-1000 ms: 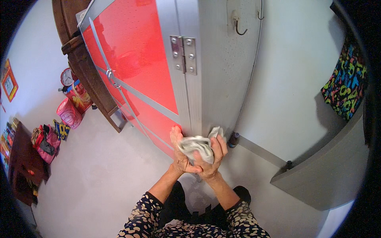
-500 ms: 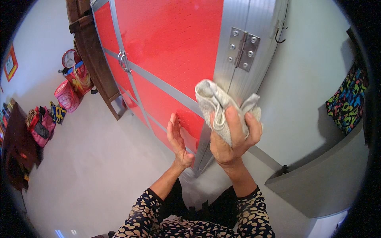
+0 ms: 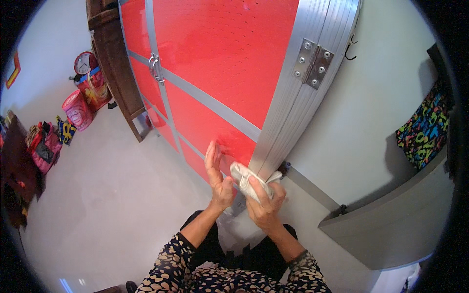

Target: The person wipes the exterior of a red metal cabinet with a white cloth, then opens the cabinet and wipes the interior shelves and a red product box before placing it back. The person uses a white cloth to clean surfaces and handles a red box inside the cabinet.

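In front of me stands a tall cupboard with a red panelled door (image 3: pixel 220 53) framed in silver metal. My right hand (image 3: pixel 266 207) grips a crumpled off-white cloth (image 3: pixel 246 180), which lies against the silver edge post (image 3: pixel 288 117) near its lower end. To its left, my left hand (image 3: pixel 218 176) is held up with fingers stretched out beside the red lower panel; whether it touches the panel I cannot tell. A metal hinge (image 3: pixel 314 63) sits higher on the post. Farther left on the front is a pair of silver handles (image 3: pixel 156 68).
Beyond the cupboard's left side stands a dark wooden frame (image 3: pixel 115 63). Against the left wall are a pink bucket (image 3: pixel 77 110), a red clock (image 3: pixel 85 63) and a pink bag (image 3: pixel 46 149). A grey curved furniture panel (image 3: pixel 386 224) and a colourful hanging cloth (image 3: pixel 425 132) are at right.
My right hand has moved down the silver post with the cloth, coming closer to my left hand. The left hand has barely moved. The view has shifted slightly.
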### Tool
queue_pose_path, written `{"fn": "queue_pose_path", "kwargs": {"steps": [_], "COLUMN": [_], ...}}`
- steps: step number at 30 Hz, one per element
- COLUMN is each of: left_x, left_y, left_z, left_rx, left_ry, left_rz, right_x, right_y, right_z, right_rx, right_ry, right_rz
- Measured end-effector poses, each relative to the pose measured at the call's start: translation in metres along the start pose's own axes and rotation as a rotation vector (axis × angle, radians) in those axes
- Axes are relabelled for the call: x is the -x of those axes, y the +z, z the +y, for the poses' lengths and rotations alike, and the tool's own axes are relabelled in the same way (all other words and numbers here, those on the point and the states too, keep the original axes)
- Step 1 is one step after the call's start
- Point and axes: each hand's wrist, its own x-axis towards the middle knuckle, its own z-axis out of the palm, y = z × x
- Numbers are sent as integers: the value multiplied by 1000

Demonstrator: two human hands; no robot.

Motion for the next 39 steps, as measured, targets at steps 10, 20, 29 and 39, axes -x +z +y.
{"fn": "queue_pose_path", "kwargs": {"steps": [10, 20, 29, 39], "left_x": [75, 74, 40, -38], "left_y": [-26, -62, -74, -49], "left_z": [50, 60, 65, 47], "left_rx": [437, 637, 95, 1440], "left_ry": [-544, -885, -715, -682], "left_rz": [-399, -302, -153, -156], "right_x": [-15, -29, -71, -104], "right_y": [-44, -33, -23, -59], "right_z": [-34, -47, -54, -27], "right_rx": [-516, -763, -750, -272], "right_ry": [473, 501, 80, -176], "right_rz": [-102, -10, 25, 310]}}
